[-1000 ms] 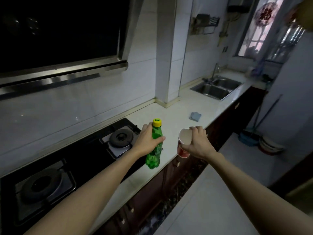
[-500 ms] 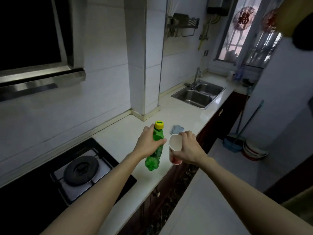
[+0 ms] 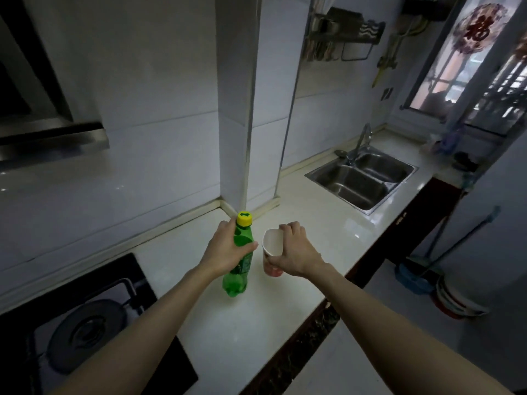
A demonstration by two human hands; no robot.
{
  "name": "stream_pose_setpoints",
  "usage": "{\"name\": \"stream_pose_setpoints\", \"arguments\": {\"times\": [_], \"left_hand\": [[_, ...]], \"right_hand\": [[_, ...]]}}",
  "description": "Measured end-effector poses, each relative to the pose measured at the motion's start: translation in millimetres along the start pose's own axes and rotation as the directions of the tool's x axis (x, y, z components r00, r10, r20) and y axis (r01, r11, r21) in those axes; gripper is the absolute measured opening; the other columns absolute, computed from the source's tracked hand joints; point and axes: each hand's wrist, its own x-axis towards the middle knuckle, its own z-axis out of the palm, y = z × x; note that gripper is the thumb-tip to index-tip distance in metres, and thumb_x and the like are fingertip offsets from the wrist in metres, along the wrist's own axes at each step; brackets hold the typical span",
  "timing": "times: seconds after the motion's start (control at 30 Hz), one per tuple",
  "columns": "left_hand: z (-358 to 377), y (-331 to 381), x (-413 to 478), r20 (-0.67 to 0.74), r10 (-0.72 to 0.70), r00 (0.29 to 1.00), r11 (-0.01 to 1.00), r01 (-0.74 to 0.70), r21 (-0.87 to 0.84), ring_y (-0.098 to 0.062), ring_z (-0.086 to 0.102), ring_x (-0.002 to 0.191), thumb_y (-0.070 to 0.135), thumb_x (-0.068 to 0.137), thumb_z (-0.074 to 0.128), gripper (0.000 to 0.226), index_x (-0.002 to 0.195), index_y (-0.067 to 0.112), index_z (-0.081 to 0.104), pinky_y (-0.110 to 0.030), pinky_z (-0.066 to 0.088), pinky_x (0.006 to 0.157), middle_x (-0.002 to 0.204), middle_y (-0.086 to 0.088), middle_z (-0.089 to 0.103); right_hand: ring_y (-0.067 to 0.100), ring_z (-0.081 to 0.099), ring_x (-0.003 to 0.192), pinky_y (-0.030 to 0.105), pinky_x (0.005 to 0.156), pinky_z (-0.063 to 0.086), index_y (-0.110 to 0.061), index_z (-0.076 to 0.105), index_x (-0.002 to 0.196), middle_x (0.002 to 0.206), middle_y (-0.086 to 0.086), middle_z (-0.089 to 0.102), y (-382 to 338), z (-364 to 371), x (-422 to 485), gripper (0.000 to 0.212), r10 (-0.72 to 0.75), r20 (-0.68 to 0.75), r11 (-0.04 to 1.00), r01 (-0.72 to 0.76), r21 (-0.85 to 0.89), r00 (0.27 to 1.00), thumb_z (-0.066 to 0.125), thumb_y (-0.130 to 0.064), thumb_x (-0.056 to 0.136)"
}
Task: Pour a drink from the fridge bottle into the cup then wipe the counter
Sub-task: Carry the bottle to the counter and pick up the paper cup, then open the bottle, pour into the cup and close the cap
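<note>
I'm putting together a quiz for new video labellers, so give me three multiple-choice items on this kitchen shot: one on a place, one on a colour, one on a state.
1. Where is the sink relative to the bottle?
A. Farther along the counter, to the right
B. To its left
C. Directly under it

2. What colour is the bottle's cap?
A. Red
B. Yellow
C. White

3. What state is the bottle in?
A. Lying on its side
B. Open and pouring
C. Near upright, cap on

Answers: 1 A, the sink sits beyond and to the right of the bottle. 2 B, the cap is plainly yellow above the green body. 3 C, the left hand has its grip round the standing, capped bottle.
</note>
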Motion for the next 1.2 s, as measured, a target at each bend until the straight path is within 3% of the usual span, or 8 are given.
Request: {"name": "stream_pose_setpoints", "arguments": {"times": [0.23, 0.5, 0.87, 0.97, 1.03, 1.07, 1.13, 1.2], "left_hand": [[17.8, -25.4, 27.2, -0.124, -0.206, 0.971, 0.978, 0.210, 0.018, -0.024, 0.056, 0.098, 0.039, 0.081, 0.072, 0.047, 0.117, 0.021, 0.047, -0.037, 0.048, 0.086, 0.109, -0.006, 0.049], [33.7, -23.6, 26.0, -0.293, -0.464, 0.836, 0.879, 0.474, -0.041, -0.026, 0.054, 0.097, 0.038, 0.083, 0.070, 0.047, 0.118, 0.018, 0.046, -0.032, 0.041, 0.082, 0.109, -0.007, 0.046], [57.2, 0.5, -0.7, -0.342, -0.500, 0.796, 0.852, 0.523, -0.028, -0.025, 0.053, 0.098, 0.037, 0.083, 0.071, 0.048, 0.120, 0.019, 0.046, -0.034, 0.043, 0.085, 0.107, -0.004, 0.045], [55.7, 4.7, -8.9, -0.344, -0.479, 0.807, 0.864, 0.504, -0.020, -0.026, 0.054, 0.100, 0.037, 0.083, 0.071, 0.048, 0.120, 0.019, 0.046, -0.035, 0.044, 0.088, 0.108, -0.004, 0.045], [52.7, 8.3, -11.8, -0.341, -0.462, 0.819, 0.871, 0.491, -0.002, -0.030, 0.055, 0.102, 0.037, 0.083, 0.070, 0.049, 0.122, 0.019, 0.045, -0.039, 0.046, 0.092, 0.110, -0.006, 0.045], [51.3, 10.6, -13.0, -0.338, -0.451, 0.826, 0.875, 0.484, 0.015, -0.030, 0.055, 0.102, 0.038, 0.084, 0.069, 0.050, 0.122, 0.019, 0.045, -0.040, 0.047, 0.092, 0.111, -0.006, 0.046], [50.3, 14.7, -14.7, -0.324, -0.411, 0.852, 0.887, 0.456, 0.075, -0.028, 0.055, 0.100, 0.039, 0.085, 0.068, 0.049, 0.122, 0.019, 0.044, -0.039, 0.046, 0.088, 0.112, -0.005, 0.046], [51.6, 19.4, -15.5, -0.299, -0.336, 0.893, 0.907, 0.393, 0.154, -0.025, 0.053, 0.098, 0.039, 0.085, 0.067, 0.048, 0.121, 0.017, 0.044, -0.037, 0.043, 0.081, 0.109, -0.002, 0.045]], "right_hand": [[0.030, 0.037, 0.118, 0.039, 0.096, 0.043, -0.005, 0.033, 0.136, 0.128, 0.012, 0.037, 3.4, 49.5, 81.6, 0.084, -0.264, 0.156, 0.964, 0.265, 0.015, 0.952, 0.068, -0.050, 0.075], [0.029, 0.034, 0.125, 0.042, 0.096, 0.044, -0.006, 0.028, 0.140, 0.133, 0.011, 0.032, 39.9, 84.5, 128.3, 0.090, -0.385, 0.347, 0.917, 0.397, 0.040, 0.855, 0.072, -0.046, 0.072], [0.028, 0.035, 0.124, 0.040, 0.094, 0.044, -0.007, 0.021, 0.144, 0.136, 0.011, 0.031, 77.9, 95.1, 121.2, 0.102, -0.400, 0.432, 0.896, 0.444, -0.003, 0.808, 0.076, -0.050, 0.068], [0.031, 0.034, 0.127, 0.044, 0.099, 0.042, -0.008, 0.028, 0.141, 0.138, 0.013, 0.032, 69.7, 76.3, 122.7, 0.089, -0.390, 0.395, 0.904, 0.426, -0.006, 0.832, 0.067, -0.056, 0.077], [0.030, 0.045, 0.119, 0.042, 0.095, 0.044, -0.011, 0.050, 0.125, 0.126, 0.012, 0.046, 54.8, 50.9, 123.8, 0.058, -0.411, 0.273, 0.912, 0.397, 0.105, 0.870, 0.056, -0.053, 0.087], [0.029, 0.054, 0.107, 0.039, 0.087, 0.047, -0.015, 0.060, 0.106, 0.111, 0.010, 0.056, 44.8, 35.1, 123.2, 0.044, -0.410, 0.217, 0.909, 0.376, 0.180, 0.886, 0.050, -0.054, 0.089], [0.027, 0.063, 0.080, 0.036, 0.072, 0.050, -0.018, 0.061, 0.075, 0.082, 0.004, 0.066, 21.4, 4.4, 116.6, 0.053, -0.410, 0.186, 0.898, 0.359, 0.253, 0.893, 0.036, -0.062, 0.091], [0.024, 0.063, 0.070, 0.036, 0.069, 0.050, -0.016, 0.064, 0.069, 0.072, 0.003, 0.068, -0.6, -19.8, 102.9, 0.069, -0.464, 0.167, 0.881, 0.434, 0.189, 0.870, 0.024, -0.068, 0.091]]}}
